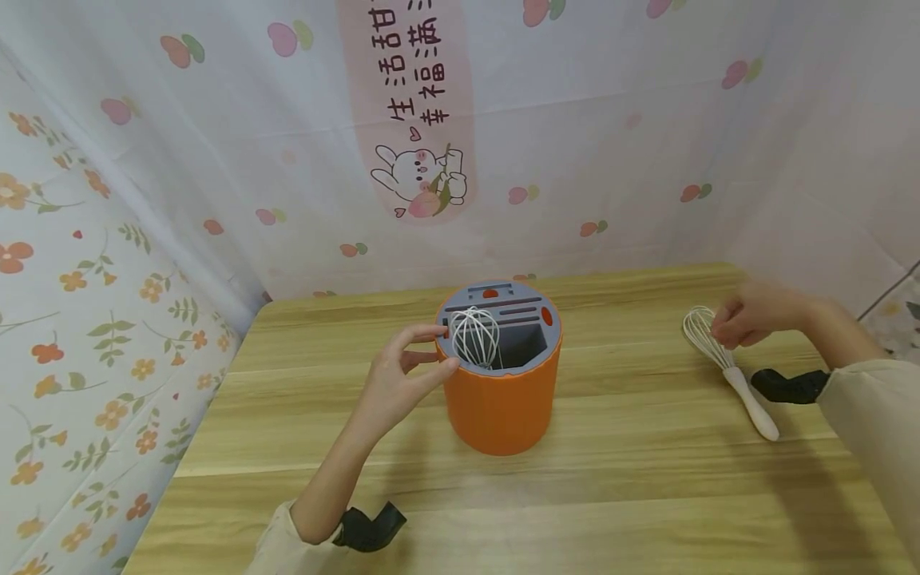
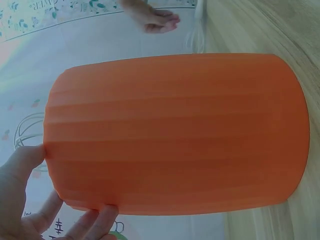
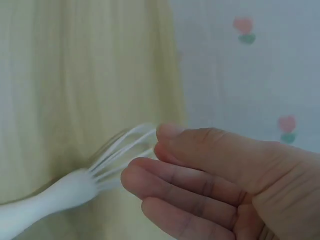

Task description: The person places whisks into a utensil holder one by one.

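An orange cylindrical utensil holder [image 1: 501, 411] with a grey slotted top [image 1: 496, 300] stands upright on the table. My left hand [image 1: 398, 378] grips its upper left side, thumb at the near rim and fingers around the side. A wire whisk [image 1: 476, 339] stands in the holder with its loops up; its handle is hidden inside. Far to the right, another whisk with a pale handle [image 1: 751, 404] lies on the table, wires pointing away. Over those wires hovers my right hand [image 1: 760, 313], fingers loosely bent and nothing held between them; whether a fingertip touches a wire is unclear.
The wood-grain table [image 1: 323, 415] meets a printed curtain [image 1: 575, 144] behind its back edge. A floral cloth [image 1: 93, 359] hangs along the left side. The holder's top has narrow slots and a large rectangular compartment [image 1: 523, 345].
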Tool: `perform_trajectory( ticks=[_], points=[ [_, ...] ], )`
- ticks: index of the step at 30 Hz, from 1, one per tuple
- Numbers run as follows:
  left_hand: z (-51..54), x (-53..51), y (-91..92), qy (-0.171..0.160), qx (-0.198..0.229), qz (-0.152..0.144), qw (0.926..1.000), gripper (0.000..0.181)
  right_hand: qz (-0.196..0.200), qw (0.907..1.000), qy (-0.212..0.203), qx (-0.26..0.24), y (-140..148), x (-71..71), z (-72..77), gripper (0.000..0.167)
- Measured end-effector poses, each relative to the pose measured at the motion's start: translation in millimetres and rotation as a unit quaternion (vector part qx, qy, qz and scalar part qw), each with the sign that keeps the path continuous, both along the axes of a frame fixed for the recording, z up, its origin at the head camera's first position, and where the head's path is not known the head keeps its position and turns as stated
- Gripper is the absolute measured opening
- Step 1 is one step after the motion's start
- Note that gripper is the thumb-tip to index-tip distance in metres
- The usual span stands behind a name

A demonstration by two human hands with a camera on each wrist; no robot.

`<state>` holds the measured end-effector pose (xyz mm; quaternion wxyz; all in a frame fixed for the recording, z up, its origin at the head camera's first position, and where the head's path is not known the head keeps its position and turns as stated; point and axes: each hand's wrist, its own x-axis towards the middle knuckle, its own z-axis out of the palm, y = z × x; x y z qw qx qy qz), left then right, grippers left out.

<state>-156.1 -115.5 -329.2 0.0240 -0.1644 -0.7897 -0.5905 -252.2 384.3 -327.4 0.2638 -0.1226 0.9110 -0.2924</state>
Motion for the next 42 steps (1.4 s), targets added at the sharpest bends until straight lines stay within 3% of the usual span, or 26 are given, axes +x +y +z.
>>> perform_trajectory(
  ticks=[7,12,21,26,28,36,42],
  points=[
    [1.4,1.7,0.4,0.002,0.001,-0.001,1.0,0.038,-0.016,0.9962,-0.081,-0.027,44,15.0,-48.5,0.02],
    [1.0,1.5,0.2,-0.003,0.001,0.003,1.0,0.038,-0.057,0.9927,-0.106,-0.01,50,27.1,-67.2,0.024],
    [0.3,1.6,0.1,-0.013,0.0,0.006,0.9999,0.04,-0.059,0.9903,-0.118,-0.044,44,30.0,-74.8,0.021],
    [19.8,12.3,5.6,-0.016,-0.007,0.003,0.9998,0.039,-0.065,0.9893,-0.119,-0.053,44,31.6,-81.1,0.017],
    [27.1,16.0,7.6,-0.015,-0.008,0.001,0.9999,0.039,-0.066,0.9902,-0.113,-0.049,44,32.9,-82.3,0.017],
    [31.2,16.8,8.4,-0.012,0.001,-0.001,0.9999,0.038,-0.06,0.9939,-0.084,-0.038,46,30.5,-82.4,0.018],
    [31.7,18.2,6.7,-0.022,-0.008,0.002,0.9997,0.039,-0.032,0.9976,-0.029,-0.054,31,23.2,-69.6,0.021]
  ],
)
